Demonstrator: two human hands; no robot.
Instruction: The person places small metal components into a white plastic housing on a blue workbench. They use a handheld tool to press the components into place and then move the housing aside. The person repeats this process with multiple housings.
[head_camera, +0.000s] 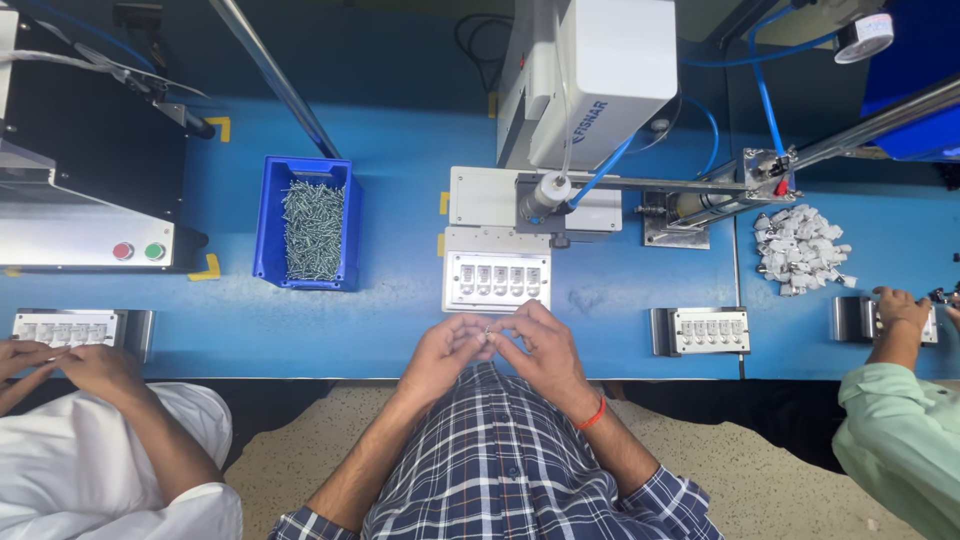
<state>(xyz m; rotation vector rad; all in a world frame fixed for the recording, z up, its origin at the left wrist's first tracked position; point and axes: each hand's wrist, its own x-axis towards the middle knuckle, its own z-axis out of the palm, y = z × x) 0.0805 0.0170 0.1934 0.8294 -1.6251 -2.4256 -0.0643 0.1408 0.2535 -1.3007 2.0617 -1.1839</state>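
Metal small part (489, 328) | pinched by both hands' grip: left hand (445, 352), right hand (543, 345) | above blue bench (400, 330)

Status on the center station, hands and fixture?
Left hand and right hand together, pinching one small part. White fixture just ahead, untouched. Nothing in the way.

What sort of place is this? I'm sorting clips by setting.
Probably a factory assembly line: a blue bin of screws, a white fixture tray under a dispensing machine, and co-workers either side at a blue bench.
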